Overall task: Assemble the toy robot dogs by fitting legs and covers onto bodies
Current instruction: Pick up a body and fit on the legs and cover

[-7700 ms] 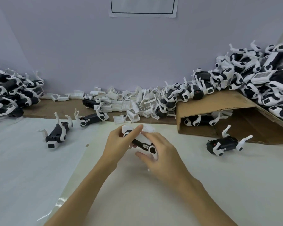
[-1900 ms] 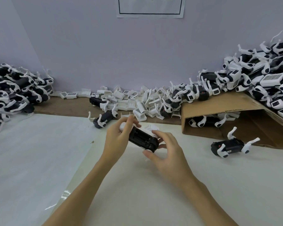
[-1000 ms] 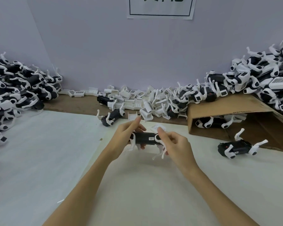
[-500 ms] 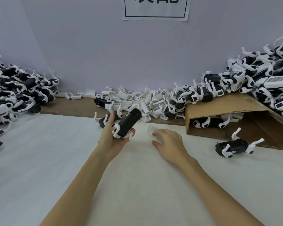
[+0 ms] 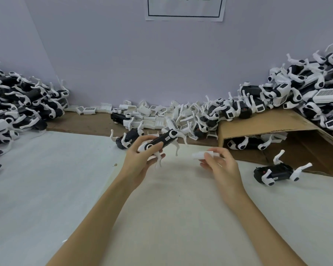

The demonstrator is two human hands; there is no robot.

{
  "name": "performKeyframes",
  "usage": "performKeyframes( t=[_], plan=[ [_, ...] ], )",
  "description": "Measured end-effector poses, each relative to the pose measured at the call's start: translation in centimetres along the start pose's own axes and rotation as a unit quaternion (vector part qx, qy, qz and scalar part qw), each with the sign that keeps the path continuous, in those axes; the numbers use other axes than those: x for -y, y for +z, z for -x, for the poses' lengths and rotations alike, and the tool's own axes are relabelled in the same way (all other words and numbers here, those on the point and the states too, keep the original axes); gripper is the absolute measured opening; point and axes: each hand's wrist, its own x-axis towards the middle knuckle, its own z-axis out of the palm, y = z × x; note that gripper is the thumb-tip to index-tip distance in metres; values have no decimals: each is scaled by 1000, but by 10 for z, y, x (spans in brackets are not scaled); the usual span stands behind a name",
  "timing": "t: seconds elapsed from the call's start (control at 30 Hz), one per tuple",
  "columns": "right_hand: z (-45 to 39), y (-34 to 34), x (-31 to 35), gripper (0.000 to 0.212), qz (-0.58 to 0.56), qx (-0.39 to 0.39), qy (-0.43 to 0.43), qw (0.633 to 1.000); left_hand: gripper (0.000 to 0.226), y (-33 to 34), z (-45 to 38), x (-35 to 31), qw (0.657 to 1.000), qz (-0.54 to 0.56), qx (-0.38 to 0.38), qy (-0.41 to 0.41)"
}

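**Body held aloft, cover pinched beside it**

A heap of black-and-white plastic toy dogs (image 5: 17, 104) is seen far left of the brown corrugated cardboard sheet (image 5: 267, 123). One legged black toy dog (image 5: 128, 140) is lying on the white table covering (image 5: 46, 179), left of the cardboard. The left hand (image 5: 140, 162) is clamped around a black toy dog body with white legs (image 5: 160, 143), held above the covering, left of the cardboard edge. The right hand (image 5: 219, 166) is closed in a pinch on a small white plastic cover (image 5: 199, 155), just below the cardboard's near corner. Loose white cover pieces (image 5: 161, 117) are piled behind. Another dog (image 5: 275, 172) is lying at the cardboard's front edge.
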Motion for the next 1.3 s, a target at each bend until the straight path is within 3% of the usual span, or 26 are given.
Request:
performKeyframes(
  t=[0.13,0.23,0.37,0.43,0.5,0.6,0.67,0.77,0.9,1.07,1.2,1.3],
  plan=[
    [-5,-2,8,47,-134,-29,62,989,59,0,4,-2,995,-95,27,27],
    [-7,-5,12,46,-166,-20,60,984,74,2,9,-3,977,-206,-1,55],
    [-3,-7,22,38,-194,30,16,980,84,8,14,-2,966,-234,70,80],
    [4,-5,27,37,-94,62,-51,992,86,11,16,-3,956,-250,124,90],
    [13,-1,30,44,67,109,-151,980,84,14,20,-4,948,-257,165,93],
    [22,11,25,50,272,167,-265,910,76,19,24,-7,940,-262,192,103],
    [27,20,17,51,361,175,-281,872,72,20,25,-8,939,-262,195,106],
    [31,21,11,57,379,183,-260,869,64,19,25,-9,939,-268,188,104],
    [33,21,6,71,440,158,-279,839,55,22,26,-5,943,-262,175,106],
    [36,32,1,60,451,66,-316,832,47,29,27,-1,947,-258,151,118],
    [35,33,-1,64,443,79,-305,839,30,29,27,0,949,-256,145,113],
    [33,29,1,74,437,119,-260,853,32,26,26,-3,949,-247,162,107]
  ],
)
